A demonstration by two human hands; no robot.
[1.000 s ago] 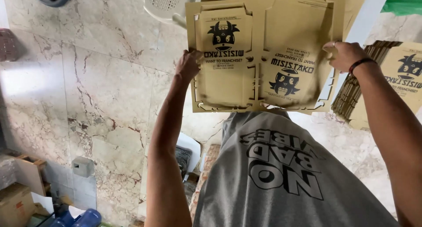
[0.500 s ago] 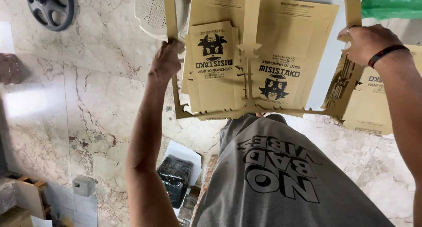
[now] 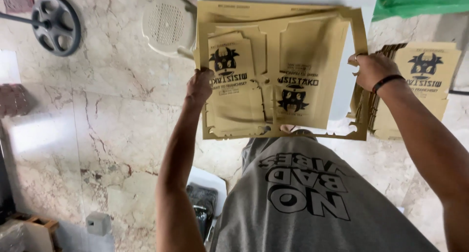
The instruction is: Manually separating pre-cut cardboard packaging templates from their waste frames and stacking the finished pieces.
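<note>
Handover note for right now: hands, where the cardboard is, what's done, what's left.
Left hand: gripping the left edge of the die-cut cardboard sheet.
Right hand: gripping its right edge.
Sheet is held flat above the marble floor; the printed panels are still in their frame.
Stack of printed blanks lies to the right.
Done: sheet picked up.
Left: panels not separated.

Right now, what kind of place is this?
Probably a small packaging workshop, possibly in a home. Both hands, left and right, hold a die-cut cardboard sheet of printed box blanks; a stack of the same blanks lies on the marble floor, with a white plastic stool nearby.
</note>
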